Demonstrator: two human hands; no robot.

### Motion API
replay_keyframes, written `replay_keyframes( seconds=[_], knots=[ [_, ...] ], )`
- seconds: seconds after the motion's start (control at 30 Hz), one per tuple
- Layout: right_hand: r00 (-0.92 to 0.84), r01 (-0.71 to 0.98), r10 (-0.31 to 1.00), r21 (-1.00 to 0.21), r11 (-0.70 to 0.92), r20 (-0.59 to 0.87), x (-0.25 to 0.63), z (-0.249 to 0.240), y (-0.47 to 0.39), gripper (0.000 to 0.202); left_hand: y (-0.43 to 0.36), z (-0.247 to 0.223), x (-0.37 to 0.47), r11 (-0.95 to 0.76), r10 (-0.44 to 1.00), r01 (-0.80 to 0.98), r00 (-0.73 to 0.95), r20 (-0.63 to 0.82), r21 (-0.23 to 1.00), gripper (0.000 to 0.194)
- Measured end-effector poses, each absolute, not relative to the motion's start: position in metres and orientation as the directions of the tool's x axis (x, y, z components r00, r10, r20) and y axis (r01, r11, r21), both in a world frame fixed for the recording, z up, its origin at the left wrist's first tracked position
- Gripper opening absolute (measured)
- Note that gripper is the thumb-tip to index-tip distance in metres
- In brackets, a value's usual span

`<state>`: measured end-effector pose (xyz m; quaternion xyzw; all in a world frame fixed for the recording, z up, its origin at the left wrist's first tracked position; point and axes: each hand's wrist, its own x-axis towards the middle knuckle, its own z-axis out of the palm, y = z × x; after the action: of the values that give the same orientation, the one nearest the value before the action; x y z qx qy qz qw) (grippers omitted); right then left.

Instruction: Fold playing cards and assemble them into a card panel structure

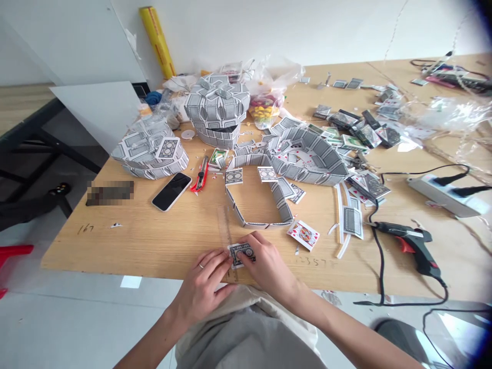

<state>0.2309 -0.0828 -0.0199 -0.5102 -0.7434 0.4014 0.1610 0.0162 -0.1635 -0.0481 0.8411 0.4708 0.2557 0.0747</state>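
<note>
A playing card (242,254) lies near the table's front edge, patterned back upward, across a clear ruler (223,225). My right hand (271,264) is closed on its right part, thumb pressing on top. At the card's left edge, my left hand (205,277) pins it with fingertips held together; its thumb is apart, lower down. Just beyond stands an open ring of joined cards (240,215), with a card resting over each of two parts. To the right of my right hand lies a face-up king card (303,234). Part of the ruler is hidden under my hands and the card.
A black glue gun (411,243) with its cord lies at right, near a white power strip (448,195). A phone (171,191) and red utility knife (200,174) lie left. Behind are card-covered boxes (217,105), an open card tray (307,174) and scattered cards.
</note>
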Motion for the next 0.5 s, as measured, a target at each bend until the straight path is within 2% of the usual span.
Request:
replay_keyframes(
  seconds=[0.5],
  knots=[
    [-0.436, 0.665, 0.878, -0.728, 0.169, -0.195, 0.2302, -0.0198, -0.0814, 0.015, -0.1635, -0.0516, 0.0166, -0.535, 0.840, 0.753, 0.423, 0.340, 0.384, 0.048]
  ],
)
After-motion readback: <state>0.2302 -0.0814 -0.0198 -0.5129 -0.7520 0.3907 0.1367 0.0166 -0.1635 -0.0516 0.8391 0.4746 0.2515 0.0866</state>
